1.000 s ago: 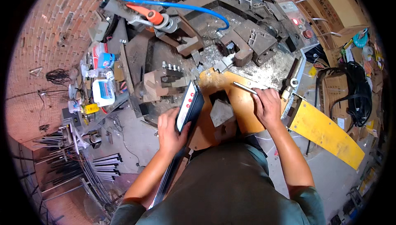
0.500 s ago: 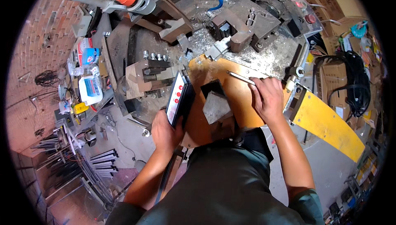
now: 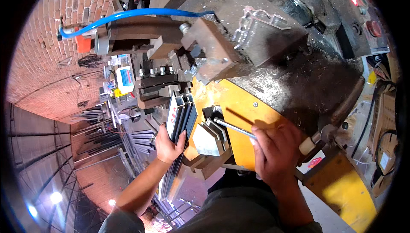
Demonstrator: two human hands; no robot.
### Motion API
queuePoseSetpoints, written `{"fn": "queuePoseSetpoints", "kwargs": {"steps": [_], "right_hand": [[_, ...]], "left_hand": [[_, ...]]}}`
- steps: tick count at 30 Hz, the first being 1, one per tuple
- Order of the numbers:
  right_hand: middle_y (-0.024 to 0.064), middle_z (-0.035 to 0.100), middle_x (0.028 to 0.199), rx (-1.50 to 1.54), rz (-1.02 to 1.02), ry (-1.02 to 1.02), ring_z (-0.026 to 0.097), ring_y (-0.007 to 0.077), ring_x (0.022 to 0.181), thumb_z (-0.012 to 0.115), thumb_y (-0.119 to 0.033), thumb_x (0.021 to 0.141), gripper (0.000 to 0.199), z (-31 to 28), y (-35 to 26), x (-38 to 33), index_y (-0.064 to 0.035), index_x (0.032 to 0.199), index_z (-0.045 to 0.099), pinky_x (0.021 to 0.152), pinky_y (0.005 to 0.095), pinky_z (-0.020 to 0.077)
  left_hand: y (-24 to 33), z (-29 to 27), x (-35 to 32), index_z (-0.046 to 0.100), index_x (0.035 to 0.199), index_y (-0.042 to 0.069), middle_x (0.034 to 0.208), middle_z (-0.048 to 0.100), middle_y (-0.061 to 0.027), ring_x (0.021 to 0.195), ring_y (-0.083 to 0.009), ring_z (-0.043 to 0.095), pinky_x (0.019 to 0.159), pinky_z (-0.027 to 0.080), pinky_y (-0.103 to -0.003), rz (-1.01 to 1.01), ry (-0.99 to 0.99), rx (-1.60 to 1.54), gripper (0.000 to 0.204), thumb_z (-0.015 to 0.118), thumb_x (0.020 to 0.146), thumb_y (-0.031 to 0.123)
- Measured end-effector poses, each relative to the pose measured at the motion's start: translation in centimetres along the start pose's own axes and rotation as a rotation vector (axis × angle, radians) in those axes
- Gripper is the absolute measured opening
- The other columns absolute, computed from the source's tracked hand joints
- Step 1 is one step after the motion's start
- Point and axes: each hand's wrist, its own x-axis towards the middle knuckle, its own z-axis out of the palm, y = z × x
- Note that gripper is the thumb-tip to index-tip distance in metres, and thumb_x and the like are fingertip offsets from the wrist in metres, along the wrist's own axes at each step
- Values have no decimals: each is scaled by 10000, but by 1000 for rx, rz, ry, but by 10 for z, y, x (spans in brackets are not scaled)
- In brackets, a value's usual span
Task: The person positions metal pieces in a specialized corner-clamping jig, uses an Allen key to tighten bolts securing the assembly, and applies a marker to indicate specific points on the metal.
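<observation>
My left hand [image 3: 168, 146] is wrapped round a long dark grooved metal profile [image 3: 184, 119] with a white printed strip along one side. Its far end meets the dark clamp blocks [image 3: 158, 91], though I cannot tell if it touches them. In my right hand [image 3: 276, 154] is a thin silvery rod [image 3: 235, 128], pinched between thumb and fingers. The rod's tip lies above the pale pointed metal block [image 3: 208, 140], close to its upper edge. Under both hands spreads a yellow-orange plate [image 3: 250, 152], where the rod casts a shadow.
Heavy brown steel jaws [image 3: 213, 49] stand beyond the plate, with a blue hose [image 3: 136, 13] arching over them. A red button [image 3: 374, 28] sits far right. A yellow panel [image 3: 341, 190] lies at lower right. Stacked profiles [image 3: 143, 139] and a white jug [image 3: 125, 80] are at left.
The view has tilted and shifted. The rod has come left and nearer, from over the plate to above the pointed block. The profile has turned, showing its grooves and end.
</observation>
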Motion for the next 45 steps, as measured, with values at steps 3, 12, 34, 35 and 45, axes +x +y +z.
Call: {"fn": "queuePoseSetpoints", "kwargs": {"steps": [3, 12, 34, 35, 45], "right_hand": [[47, 608, 877, 16, 3, -24, 611, 269, 826, 773, -121, 933, 246, -9, -1, 3, -64, 1173, 776, 919, 502, 478], [45, 598, 871, 221, -21, -2, 647, 208, 791, 741, -137, 900, 310, -8, 7, -7, -24, 1187, 773, 896, 419, 489], [45, 556, 845, 268, -35, 45, 705, 198, 804, 758, -142, 886, 333, -4, 11, -15, -32, 1199, 781, 906, 402, 517], [44, 559, 848, 277, -23, 13, 703, 197, 806, 757, -144, 887, 331, -8, 11, -15, -33, 1198, 782, 909, 402, 515], [42, 650, 925, 97, 16, -23, 688, 195, 812, 772, -169, 910, 264, -3, 5, -17, -73, 1153, 798, 873, 377, 483]], "left_hand": [[1, -3, -1, 542, 1261, -63, 981, 714, -315, 889, -543, 716, 786, 581, -538, -48, -32, 27, 565, 854, 909, 250], [14, -7, 3, 547, 1223, -23, 949, 731, -273, 854, -498, 737, 758, 585, -490, 45, 6, 36, 451, 810, 917, 178], [-60, 6, -19, 512, 1374, -34, 1108, 720, -241, 1009, -456, 728, 932, 561, -465, -207, -22, -236, 555, 691, 865, 94], [-54, 6, -19, 512, 1377, -35, 1112, 719, -243, 1012, -459, 726, 935, 561, -467, -192, -24, -233, 559, 689, 862, 91], [-30, 8, -14, 524, 1236, -2, 1006, 687, -266, 929, -519, 692, 844, 560, -511, -67, -18, -111, 426, 737, 883, 108]]}}
